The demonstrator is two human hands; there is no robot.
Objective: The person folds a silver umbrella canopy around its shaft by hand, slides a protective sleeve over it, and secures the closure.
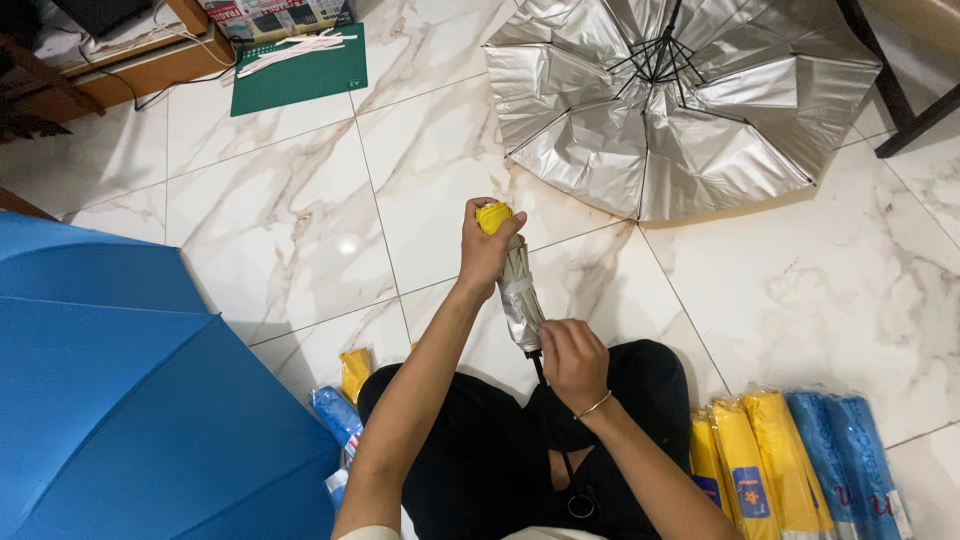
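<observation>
While the person sits cross-legged on the marble floor (300, 230), both hands close on a folded umbrella (520, 290) held upright over the lap. The left hand (487, 250) wraps its grip around the top end, fingers curled just below the yellow cap (493, 216), so that much of the upper part is hidden behind the palm. The right hand (572, 362) grips the lower end near the handle; its fingers are shut around the folded silver canopy, and the handle itself is covered. A thin bracelet (593, 405) circles that wrist. Below it a dark strap with a ring (580, 505) hangs against the black trousers (500, 450), hard to make out against the cloth.

To the right of the knee lie packed umbrellas in plastic sleeves (790, 470), three yellow and two blue, side by side and cut off by the bottom edge. On the left of the lap, a yellow one (354, 372) and a blue one (338, 418) in sleeves are partly hidden by the leg and by an open blue umbrella (120, 400), which fills the lower left corner and runs out of view.

Farther off, an open umbrella with a silver lining (680, 100) lies upside down, ribs showing, its top cut by the edge. A green cutting mat (300, 75) with white strips (295, 50) lies near a wooden shelf (140, 60).
</observation>
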